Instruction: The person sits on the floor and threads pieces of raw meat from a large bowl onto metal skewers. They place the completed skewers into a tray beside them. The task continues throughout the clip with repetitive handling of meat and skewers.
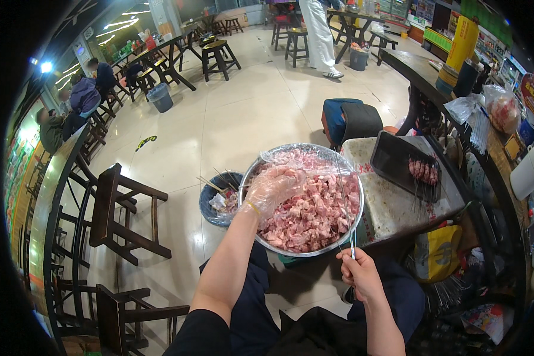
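A wide metal bowl (309,255) of raw, cut meat pieces (311,218) stands before my knees. Clear plastic film (289,156) covers part of its far side. My left hand (276,184), in a clear plastic glove with a yellow band at the wrist, is over the left part of the bowl. Its fingers are curled, and whether they hold a piece of meat is hidden. At the bowl's near right rim, my bare right hand (358,269) grips several thin metal skewers (352,242). They point away from me, and one tilts toward the bowl.
Right of the bowl, a black tray (394,149) holding skewered meat (422,171) rests on a stained white surface (389,204). A lined bin (207,209) with used sticks adjoins the bowl's left. Wooden stools (109,204) stand further left. A person (318,35) stands beyond.
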`<state>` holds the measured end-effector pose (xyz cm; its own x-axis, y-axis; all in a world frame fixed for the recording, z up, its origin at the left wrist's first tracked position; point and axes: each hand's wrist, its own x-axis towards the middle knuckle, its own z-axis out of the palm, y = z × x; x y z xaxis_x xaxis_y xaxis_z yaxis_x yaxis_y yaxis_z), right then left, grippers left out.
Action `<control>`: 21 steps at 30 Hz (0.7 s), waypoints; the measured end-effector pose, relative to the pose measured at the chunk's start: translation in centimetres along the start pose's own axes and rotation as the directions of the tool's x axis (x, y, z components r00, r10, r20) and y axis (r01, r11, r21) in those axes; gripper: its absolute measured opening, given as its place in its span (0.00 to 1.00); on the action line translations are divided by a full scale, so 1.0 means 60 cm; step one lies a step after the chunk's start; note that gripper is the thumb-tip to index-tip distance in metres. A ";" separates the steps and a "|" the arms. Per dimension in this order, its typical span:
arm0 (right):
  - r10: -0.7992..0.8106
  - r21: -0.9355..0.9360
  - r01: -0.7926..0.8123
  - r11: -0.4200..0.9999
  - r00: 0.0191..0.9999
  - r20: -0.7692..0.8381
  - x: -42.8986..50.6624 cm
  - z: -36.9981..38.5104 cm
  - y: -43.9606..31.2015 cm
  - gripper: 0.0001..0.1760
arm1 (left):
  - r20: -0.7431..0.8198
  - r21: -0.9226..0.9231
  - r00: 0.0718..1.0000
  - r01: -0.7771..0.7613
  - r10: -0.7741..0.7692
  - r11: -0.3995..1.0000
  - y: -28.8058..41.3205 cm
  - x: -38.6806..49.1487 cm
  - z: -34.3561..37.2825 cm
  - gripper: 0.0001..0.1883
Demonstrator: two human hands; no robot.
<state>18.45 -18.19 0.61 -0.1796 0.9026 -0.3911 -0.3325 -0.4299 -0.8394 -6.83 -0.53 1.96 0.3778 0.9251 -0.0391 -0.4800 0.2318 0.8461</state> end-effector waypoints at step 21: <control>-0.001 -0.072 0.000 0.997 1.000 -0.007 0.004 0.004 0.013 0.06 | -0.094 -0.574 0.971 0.128 -0.221 0.809 -0.004 0.005 -0.009 0.10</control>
<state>17.93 -18.33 -0.06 -0.1729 0.9031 -0.3931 -0.2650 -0.4271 -0.8645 -7.03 -0.17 1.44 0.3980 0.8753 -0.2749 -0.7943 0.4787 0.3742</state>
